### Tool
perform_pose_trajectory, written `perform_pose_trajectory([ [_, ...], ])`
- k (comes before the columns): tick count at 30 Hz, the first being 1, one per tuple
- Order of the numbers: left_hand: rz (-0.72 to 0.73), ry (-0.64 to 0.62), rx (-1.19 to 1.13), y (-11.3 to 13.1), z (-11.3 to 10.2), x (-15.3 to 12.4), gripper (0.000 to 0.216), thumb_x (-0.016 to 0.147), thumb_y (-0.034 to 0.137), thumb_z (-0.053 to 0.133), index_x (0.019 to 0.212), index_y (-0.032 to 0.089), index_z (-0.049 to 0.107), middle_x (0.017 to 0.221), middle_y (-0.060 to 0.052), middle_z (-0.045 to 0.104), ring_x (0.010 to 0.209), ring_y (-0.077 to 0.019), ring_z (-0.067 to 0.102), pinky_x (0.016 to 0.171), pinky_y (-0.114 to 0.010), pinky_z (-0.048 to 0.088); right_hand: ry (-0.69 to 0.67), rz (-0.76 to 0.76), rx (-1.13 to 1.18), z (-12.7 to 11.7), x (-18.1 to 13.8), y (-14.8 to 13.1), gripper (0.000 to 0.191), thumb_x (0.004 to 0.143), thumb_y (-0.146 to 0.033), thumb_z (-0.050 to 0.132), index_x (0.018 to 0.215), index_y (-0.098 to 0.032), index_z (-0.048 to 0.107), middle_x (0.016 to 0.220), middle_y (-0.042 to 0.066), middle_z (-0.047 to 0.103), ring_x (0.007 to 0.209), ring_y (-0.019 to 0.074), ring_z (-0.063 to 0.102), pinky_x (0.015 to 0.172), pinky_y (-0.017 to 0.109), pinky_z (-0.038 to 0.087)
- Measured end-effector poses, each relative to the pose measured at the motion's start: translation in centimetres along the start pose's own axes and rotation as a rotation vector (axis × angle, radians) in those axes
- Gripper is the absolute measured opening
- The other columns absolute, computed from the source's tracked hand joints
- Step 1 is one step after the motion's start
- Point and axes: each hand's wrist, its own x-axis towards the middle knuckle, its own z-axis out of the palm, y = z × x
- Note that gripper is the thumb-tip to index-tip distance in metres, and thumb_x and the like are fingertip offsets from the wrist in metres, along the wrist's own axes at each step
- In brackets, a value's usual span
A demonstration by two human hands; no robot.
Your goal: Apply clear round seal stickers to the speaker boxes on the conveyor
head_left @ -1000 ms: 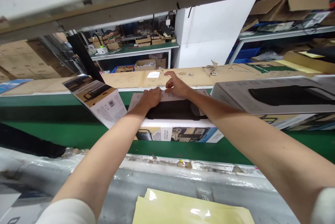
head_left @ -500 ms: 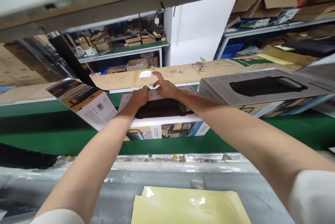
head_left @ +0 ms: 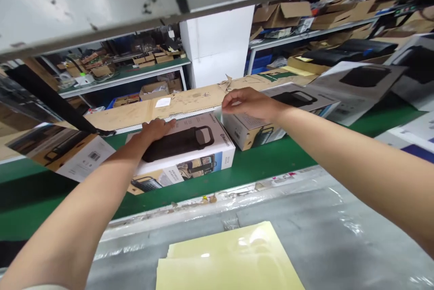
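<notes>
A printed carton with a black device pictured on its top lies on the green work surface. My left hand rests on the back left of its top, fingers stretched out. My right hand is over the left end of a second, similar carton. Its fingers are loosely bent with a gap between them, and I see nothing in them. Whether they touch the carton I cannot tell. To the left, a tilted carton piece shows a barcode.
A stack of yellow sheets lies on the plastic-covered grey surface nearest me. More cartons stand at the right. A brown cardboard strip runs behind the green surface. A shelf edge hangs overhead.
My right hand has left the near carton's top and moved right to the second carton. My left hand has flattened onto the near carton. The view has turned right.
</notes>
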Motion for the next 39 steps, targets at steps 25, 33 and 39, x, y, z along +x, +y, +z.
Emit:
perform_pose_trajectory([
  [25, 0.238, -0.253, -0.454, 9.5, 0.0, 2.6, 0.020, 0.078, 0.028, 0.068, 0.096, 0.024, 0.075, 0.100, -0.003, 0.078, 0.094, -0.0253, 0.073, 0.075, -0.031, 0.057, 0.067, 0.356, 0.113, 7.9, 1.0, 0.3, 0.046, 0.069, -0.011, 0.088, 0.087, -0.026, 0.048, 0.057, -0.006, 0.055, 0.056, 0.0160, 0.056, 0.049, 0.027, 0.045],
  [33, 0.195, -0.291, -0.494, 9.1, -0.1, 2.6, 0.029, 0.076, 0.027, 0.064, 0.102, 0.024, 0.077, 0.097, -0.002, 0.079, 0.091, -0.0256, 0.073, 0.076, -0.032, 0.057, 0.101, 0.450, 0.154, 9.6, 2.3, 2.2, 0.059, 0.061, -0.021, 0.098, 0.088, -0.026, 0.046, 0.054, -0.006, 0.054, 0.050, 0.0146, 0.051, 0.043, 0.025, 0.039],
  [39, 0.181, -0.287, -0.474, 8.7, -0.2, 2.2, 0.024, 0.079, 0.030, 0.062, 0.097, 0.024, 0.076, 0.095, -0.003, 0.078, 0.089, -0.0257, 0.073, 0.073, -0.033, 0.056, 0.074, 0.533, 0.332, 10.0, 1.6, 2.4, 0.053, 0.066, -0.025, 0.098, 0.086, -0.024, 0.048, 0.059, -0.004, 0.060, 0.053, 0.0142, 0.056, 0.045, 0.023, 0.042],
])
